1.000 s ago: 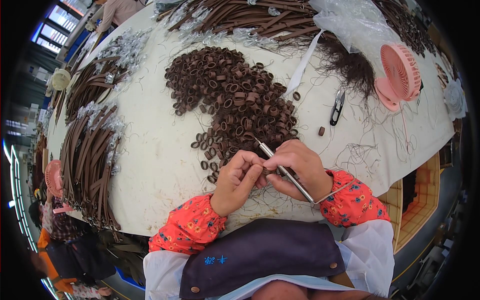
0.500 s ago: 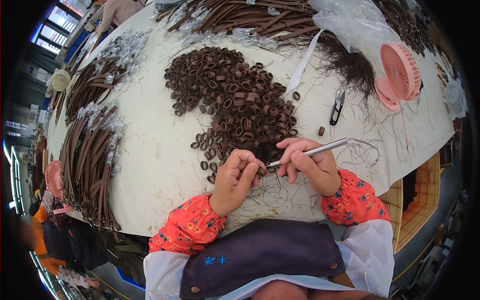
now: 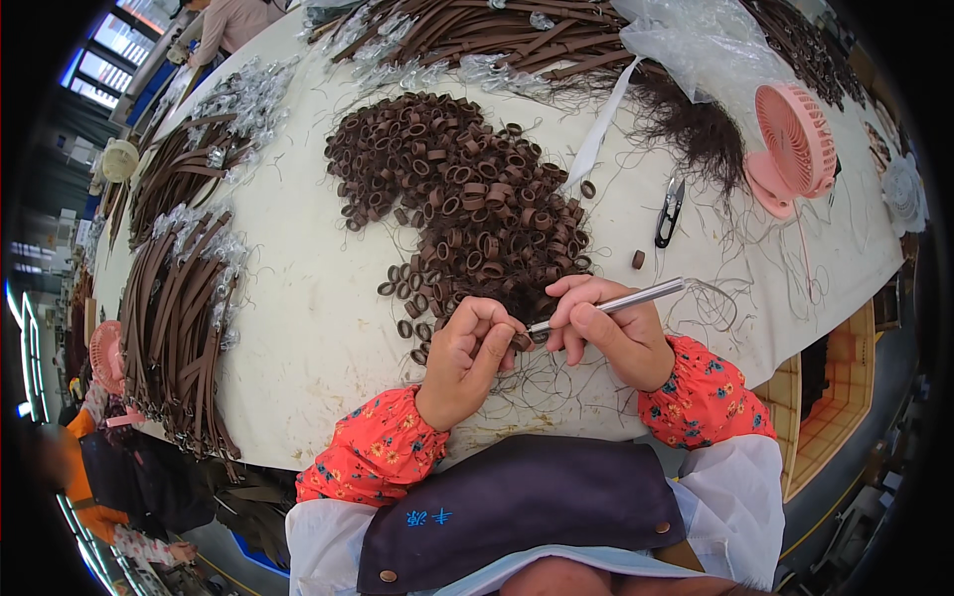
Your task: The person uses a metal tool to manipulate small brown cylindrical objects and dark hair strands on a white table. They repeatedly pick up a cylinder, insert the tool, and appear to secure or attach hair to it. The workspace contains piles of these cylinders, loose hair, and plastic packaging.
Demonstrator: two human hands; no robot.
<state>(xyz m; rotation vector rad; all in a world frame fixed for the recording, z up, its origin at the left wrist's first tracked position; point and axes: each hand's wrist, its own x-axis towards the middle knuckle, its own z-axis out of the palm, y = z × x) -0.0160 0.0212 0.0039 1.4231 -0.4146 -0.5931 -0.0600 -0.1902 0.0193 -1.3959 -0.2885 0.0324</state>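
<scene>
Between the thumb and fingers of my left hand is a small brown strap loop. My right hand grips a slim metal hand tool like a pen, its tip at the loop. The tool's other end is thin and bent, pointing off to the right; what the tip does inside the loop is too small to tell. Just beyond my hands lies a large heap of similar brown loops, with loose dark threads among and in front of them.
Thread snips, a lone loop and a pink fan are to the right. Bundles of brown straps lie left and at the back, partly in clear plastic. A wooden crate stands beside the table's right edge.
My right hand and the metal tool have shifted slightly left and down. My left hand stays in place, still pinching the loop.
</scene>
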